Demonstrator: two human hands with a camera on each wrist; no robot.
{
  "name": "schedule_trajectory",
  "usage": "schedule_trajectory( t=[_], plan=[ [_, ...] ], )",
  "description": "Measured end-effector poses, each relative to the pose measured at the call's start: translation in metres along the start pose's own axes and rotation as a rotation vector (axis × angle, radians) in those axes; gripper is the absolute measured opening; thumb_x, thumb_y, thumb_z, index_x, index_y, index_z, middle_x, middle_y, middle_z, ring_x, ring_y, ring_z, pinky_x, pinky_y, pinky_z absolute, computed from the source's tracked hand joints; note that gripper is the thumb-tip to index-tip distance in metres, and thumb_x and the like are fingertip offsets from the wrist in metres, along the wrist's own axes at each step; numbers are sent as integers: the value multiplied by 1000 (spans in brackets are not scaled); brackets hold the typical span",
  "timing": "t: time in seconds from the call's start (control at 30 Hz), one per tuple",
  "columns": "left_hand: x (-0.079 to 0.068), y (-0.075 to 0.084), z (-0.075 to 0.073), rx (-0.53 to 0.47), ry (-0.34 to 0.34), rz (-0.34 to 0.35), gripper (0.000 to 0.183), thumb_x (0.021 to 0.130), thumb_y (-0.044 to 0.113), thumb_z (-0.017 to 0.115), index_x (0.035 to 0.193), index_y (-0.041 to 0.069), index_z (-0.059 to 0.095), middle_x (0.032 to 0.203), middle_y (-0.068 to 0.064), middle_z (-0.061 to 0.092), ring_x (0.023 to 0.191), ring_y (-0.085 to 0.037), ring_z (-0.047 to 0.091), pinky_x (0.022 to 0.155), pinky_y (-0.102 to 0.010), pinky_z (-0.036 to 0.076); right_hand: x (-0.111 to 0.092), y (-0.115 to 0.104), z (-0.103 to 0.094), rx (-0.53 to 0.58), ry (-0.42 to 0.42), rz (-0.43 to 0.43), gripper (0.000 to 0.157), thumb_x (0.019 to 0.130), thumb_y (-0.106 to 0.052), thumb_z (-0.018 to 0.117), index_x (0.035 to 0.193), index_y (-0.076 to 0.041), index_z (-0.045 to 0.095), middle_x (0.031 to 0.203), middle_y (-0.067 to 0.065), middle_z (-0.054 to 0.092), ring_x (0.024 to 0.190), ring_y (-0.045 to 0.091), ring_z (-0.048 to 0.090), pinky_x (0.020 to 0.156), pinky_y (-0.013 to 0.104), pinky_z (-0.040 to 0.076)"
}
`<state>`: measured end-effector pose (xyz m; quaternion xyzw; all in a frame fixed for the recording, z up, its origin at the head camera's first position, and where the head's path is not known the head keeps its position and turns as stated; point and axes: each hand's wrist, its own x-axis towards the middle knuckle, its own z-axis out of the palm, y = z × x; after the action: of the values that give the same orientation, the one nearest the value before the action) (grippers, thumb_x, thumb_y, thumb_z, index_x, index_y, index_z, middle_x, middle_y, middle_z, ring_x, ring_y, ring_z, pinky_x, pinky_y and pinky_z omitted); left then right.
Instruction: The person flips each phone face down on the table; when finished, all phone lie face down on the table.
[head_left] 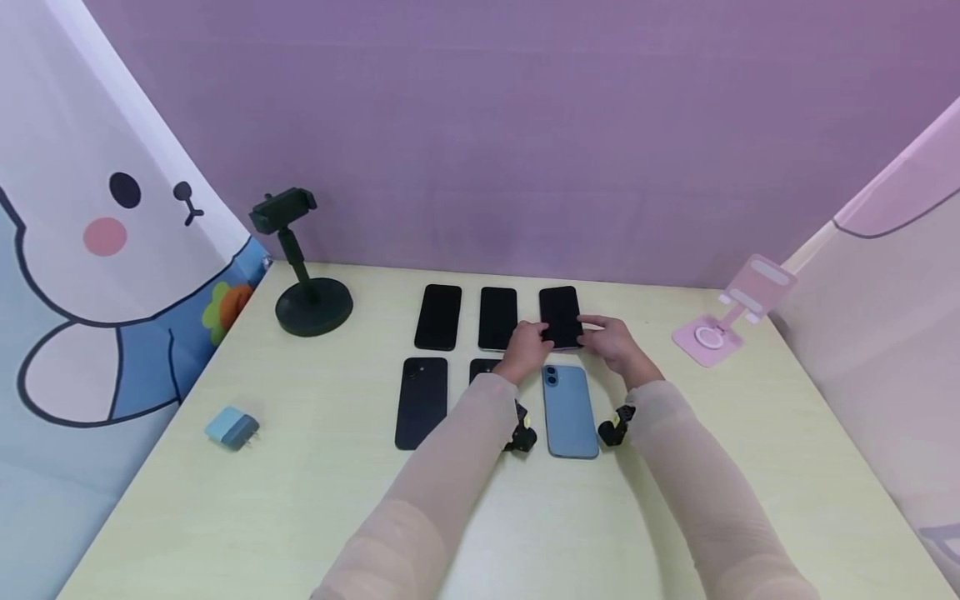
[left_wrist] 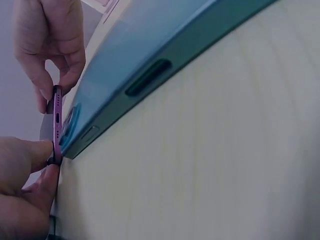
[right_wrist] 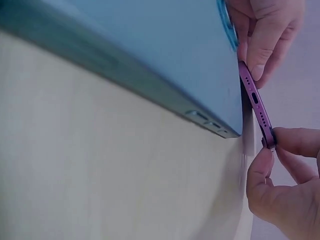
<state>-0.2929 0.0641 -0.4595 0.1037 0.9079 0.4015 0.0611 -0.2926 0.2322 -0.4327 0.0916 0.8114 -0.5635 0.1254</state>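
In the head view, a smartphone (head_left: pixel 561 315) with a dark screen facing up lies at the right end of the back row. My left hand (head_left: pixel 525 352) pinches its near left corner, and my right hand (head_left: pixel 611 343) pinches its right edge near the bottom. Both wrist views show the phone's purple bottom edge (left_wrist: pixel 58 118) with the charging port, between the fingers and thumbs of the two hands. Just in front of it lies a light blue phone (head_left: pixel 572 412), back up with its camera at the top left. My left forearm partly covers another dark phone (head_left: pixel 480 367).
Two more dark-screened phones (head_left: pixel 438 317) (head_left: pixel 498 318) lie in the back row, and a black phone (head_left: pixel 422 403) in the front row. A black phone stand (head_left: pixel 315 307) stands back left, a blue charger plug (head_left: pixel 232 427) left, and a pink folding stand (head_left: pixel 708 340) right.
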Motion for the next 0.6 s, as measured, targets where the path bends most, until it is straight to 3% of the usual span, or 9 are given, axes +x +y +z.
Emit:
schedule_trajectory(
  t=[0.13, 0.33, 0.6],
  plan=[
    [1, -1, 0, -3, -8, 6, 41, 100, 15, 58, 138, 1, 53, 129, -18, 52, 119, -26, 52, 97, -31, 43, -1, -3, 0, 40, -14, -7, 49, 98, 3, 47, 146, 1, 40, 142, 25, 42, 75, 11, 50, 72, 27, 45],
    [2, -2, 1, 17, 5, 15, 40, 99, 14, 59, 136, 0, 55, 128, -19, 53, 120, -27, 52, 99, -31, 42, -3, -5, -2, 80, -30, -4, 50, 98, 4, 47, 147, 0, 39, 142, 24, 42, 63, 8, 42, 68, 26, 41],
    [2, -1, 3, 6, 29, 30, 37, 98, 13, 61, 132, -1, 59, 122, -16, 58, 117, -26, 53, 97, -31, 43, -4, -9, -3, 162, -58, -28, 52, 97, 5, 48, 147, 2, 38, 144, 24, 37, 68, 6, 47, 75, 25, 46]
  ],
)
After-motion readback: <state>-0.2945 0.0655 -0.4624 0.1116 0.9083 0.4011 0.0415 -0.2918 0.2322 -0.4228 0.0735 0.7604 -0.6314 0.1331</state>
